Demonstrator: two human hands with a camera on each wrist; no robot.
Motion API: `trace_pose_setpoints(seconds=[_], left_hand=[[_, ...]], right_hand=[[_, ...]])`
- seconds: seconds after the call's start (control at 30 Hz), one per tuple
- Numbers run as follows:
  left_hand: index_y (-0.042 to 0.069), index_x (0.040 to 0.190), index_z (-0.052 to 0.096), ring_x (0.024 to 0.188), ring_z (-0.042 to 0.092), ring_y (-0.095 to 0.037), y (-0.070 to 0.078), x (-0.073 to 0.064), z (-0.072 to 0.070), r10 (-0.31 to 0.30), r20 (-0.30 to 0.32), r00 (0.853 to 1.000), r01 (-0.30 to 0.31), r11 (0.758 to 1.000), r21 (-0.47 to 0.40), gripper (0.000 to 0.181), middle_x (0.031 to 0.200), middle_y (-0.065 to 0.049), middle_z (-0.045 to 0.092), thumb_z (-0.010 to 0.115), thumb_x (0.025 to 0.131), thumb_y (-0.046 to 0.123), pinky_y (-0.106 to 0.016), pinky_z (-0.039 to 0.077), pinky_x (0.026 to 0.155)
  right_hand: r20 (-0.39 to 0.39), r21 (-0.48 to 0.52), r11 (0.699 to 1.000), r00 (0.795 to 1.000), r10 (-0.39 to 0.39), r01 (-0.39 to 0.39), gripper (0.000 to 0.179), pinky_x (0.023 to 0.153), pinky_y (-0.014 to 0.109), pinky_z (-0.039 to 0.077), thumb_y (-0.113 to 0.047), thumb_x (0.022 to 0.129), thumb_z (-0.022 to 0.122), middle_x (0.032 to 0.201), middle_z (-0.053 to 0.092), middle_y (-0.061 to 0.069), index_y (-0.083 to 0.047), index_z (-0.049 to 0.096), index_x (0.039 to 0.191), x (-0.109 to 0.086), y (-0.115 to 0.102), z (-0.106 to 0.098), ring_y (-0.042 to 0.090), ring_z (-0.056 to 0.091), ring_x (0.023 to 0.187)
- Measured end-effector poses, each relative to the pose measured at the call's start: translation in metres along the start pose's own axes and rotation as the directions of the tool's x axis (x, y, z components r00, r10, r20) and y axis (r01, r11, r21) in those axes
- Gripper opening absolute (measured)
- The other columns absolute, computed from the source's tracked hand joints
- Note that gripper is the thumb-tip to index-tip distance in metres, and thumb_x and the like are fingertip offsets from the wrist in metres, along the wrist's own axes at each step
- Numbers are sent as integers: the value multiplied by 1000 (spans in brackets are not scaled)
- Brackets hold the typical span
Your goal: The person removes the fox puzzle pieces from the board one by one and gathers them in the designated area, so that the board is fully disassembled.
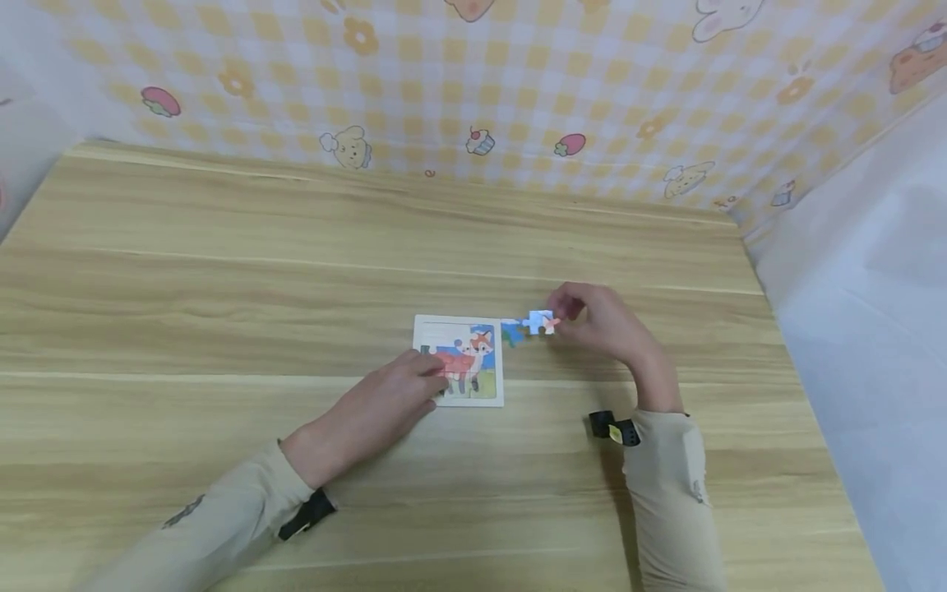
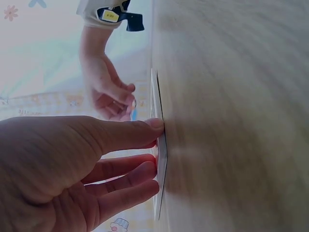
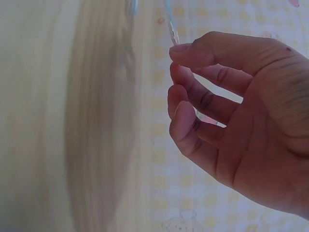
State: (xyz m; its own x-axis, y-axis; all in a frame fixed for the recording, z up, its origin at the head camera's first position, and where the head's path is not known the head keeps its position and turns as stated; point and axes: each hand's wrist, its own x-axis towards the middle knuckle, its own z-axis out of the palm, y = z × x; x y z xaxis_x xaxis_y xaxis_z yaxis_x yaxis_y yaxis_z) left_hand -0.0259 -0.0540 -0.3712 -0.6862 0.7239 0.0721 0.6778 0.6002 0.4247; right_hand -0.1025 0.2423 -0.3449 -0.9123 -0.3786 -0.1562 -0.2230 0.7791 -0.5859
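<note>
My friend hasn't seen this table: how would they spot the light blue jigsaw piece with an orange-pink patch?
On the pale wooden table, find the square, white-bordered animal puzzle. Just right of it, past a blue-and-green jigsaw piece, the person's bare right hand pinches the light blue piece. Its orange-pink patch sets it apart.
</note>
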Motion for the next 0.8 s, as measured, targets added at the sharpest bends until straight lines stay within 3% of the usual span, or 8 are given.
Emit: trace_pose_setpoints(seconds=[0.3, 0.57, 0.8], left_hand=[[3, 110, 66, 105, 53, -22, 0, -1, 0, -10, 7, 1000, 10, 1000, -17, 27, 115, -11, 59, 69, 84, 9, -35, 47, 88], [3, 110, 66, 105, 53, -22, -1, -2, 1, -19, -3, 1000, 19, 999, -29, 27, 116, -11, 59, 67, 85, 9, -35, 47, 89], [3, 110, 66, 106, 53, -23, -1, -1, 0, -9, -2, 1000, 9, 1000, -28, 27, 116, -11, 59, 68, 84, 10, -36, 46, 89]], right_hand=[[20, 35, 999, 1000, 19, -19, 19, 74, 35, 46, 1, 78, 69, 86, 62, 6, -4, 64, 95, -6, 18, 1, 20, 55, 81], [68, 104, 994, 998, 17, -24, 19, 74, 35, 46, 4, 78, 69, 83, 61, 5, -4, 64, 94, -1, 22, 7, 20, 55, 80], [59, 121, 992, 998, 30, -38, 18, 74, 35, 45, 4, 79, 68, 83, 60, 6, -4, 64, 94, -2, 24, 8, 20, 55, 79]])
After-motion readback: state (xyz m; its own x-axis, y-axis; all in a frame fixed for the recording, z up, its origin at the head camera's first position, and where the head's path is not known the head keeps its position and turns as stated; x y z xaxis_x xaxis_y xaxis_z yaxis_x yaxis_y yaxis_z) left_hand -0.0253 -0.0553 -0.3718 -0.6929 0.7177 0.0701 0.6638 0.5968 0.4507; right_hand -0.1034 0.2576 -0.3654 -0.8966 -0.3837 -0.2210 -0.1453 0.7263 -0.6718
